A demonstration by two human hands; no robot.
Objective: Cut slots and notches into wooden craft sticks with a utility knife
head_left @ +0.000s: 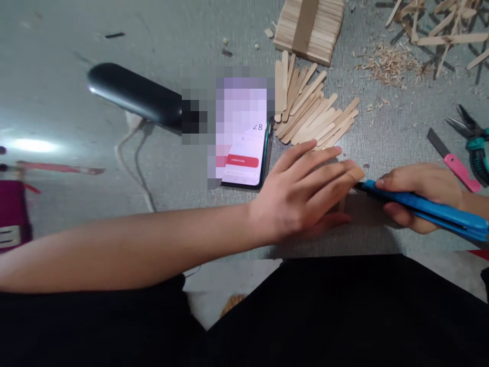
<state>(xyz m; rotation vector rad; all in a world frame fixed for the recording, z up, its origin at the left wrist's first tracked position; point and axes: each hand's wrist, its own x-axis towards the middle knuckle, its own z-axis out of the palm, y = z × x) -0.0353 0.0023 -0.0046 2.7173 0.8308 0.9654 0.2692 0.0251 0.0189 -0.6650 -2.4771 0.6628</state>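
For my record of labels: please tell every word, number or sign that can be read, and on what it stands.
"8": right character of a pair on the phone; the left one is unclear.
Red button on its screen: lettering too small, blurred.
White label on the purple object: marks cut off, unreadable.

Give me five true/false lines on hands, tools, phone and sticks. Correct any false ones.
1. The right hand holds the blue tool. True.
2. The left hand lies on the phone. False: the left hand is beside the phone.
3. The phone's screen is dark. False: it is lit.
4. The pink cutter lies near the pliers. True.
5. The banded bundle is farther from the person than the loose sticks. True.
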